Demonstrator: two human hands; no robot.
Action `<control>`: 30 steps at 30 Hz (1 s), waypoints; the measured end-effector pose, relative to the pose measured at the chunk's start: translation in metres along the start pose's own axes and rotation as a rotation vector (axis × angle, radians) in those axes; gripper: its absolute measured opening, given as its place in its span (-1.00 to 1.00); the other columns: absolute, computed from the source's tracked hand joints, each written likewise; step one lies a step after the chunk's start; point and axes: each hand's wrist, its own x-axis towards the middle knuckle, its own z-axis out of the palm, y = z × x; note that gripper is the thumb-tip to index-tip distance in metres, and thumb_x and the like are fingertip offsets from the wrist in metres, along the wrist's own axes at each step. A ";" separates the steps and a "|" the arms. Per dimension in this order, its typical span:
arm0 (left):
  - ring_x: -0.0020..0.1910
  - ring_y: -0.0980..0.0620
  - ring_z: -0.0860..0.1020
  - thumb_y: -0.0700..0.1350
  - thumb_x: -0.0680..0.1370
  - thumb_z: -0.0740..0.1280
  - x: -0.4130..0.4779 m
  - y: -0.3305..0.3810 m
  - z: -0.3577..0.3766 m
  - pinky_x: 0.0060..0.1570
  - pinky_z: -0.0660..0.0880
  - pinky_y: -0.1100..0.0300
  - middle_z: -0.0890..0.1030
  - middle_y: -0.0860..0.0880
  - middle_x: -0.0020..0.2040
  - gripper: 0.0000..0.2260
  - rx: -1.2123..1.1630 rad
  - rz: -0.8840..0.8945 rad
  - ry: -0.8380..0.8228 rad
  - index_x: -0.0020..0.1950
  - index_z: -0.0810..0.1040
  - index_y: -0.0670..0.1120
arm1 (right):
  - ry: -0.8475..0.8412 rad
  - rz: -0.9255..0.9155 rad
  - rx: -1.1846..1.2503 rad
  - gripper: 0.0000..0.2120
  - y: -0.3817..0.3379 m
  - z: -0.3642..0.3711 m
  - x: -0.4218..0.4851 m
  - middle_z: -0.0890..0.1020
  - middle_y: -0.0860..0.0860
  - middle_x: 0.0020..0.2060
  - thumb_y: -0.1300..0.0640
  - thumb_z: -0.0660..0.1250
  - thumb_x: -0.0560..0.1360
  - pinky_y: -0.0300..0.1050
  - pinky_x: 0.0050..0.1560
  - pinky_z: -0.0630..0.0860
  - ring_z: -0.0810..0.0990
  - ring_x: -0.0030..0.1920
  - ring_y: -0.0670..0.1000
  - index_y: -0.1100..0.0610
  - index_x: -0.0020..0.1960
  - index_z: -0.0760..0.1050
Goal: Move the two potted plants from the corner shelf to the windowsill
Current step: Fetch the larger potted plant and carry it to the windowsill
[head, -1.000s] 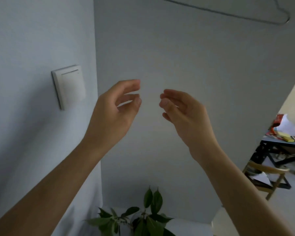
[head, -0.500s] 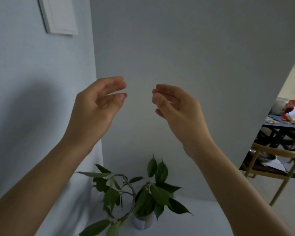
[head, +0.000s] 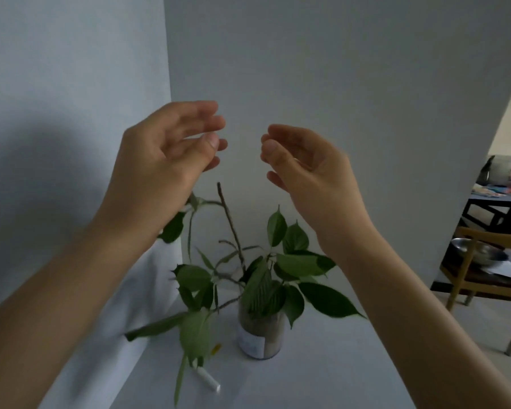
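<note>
Facing a white corner, we see the shelf filling the lower frame. Our left hand and right hand hang mid-frame above it, apart, fingers loosely curled, holding nothing. The leafy plant in its glass jar stands lower centre. A small white stick lies lower left of the jar.

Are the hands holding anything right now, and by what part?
Nothing is held: the left hand and right hand hang empty above the potted plant.
</note>
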 end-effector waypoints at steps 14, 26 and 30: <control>0.19 0.16 0.66 -0.16 0.60 0.35 -0.091 -0.006 0.011 0.21 0.58 0.21 0.69 0.04 0.17 -0.73 -0.032 0.169 0.165 0.30 0.58 -0.11 | -0.004 -0.032 0.022 -0.68 0.047 -0.032 -0.093 0.70 -0.11 0.14 0.04 0.41 0.57 -0.11 0.21 0.63 0.69 0.12 -0.17 0.03 0.30 0.56; 0.16 0.14 0.67 -0.16 0.61 0.34 -0.161 -0.042 0.068 0.20 0.61 0.13 0.71 0.06 0.15 -0.77 -0.130 -0.019 -0.013 0.26 0.62 -0.07 | -0.003 0.058 -0.016 -0.72 0.088 -0.059 -0.141 0.71 -0.11 0.08 0.08 0.41 0.56 -0.24 0.11 0.63 0.70 0.05 -0.18 0.04 0.27 0.59; 0.18 0.07 0.67 -0.14 0.59 0.37 -0.171 -0.072 0.071 0.25 0.59 0.01 0.72 0.05 0.15 -0.77 -0.128 -0.090 -0.015 0.24 0.63 -0.05 | -0.014 0.089 -0.014 -0.71 0.108 -0.061 -0.151 0.71 -0.10 0.08 0.07 0.40 0.56 -0.33 0.02 0.62 0.70 0.04 -0.19 0.05 0.27 0.58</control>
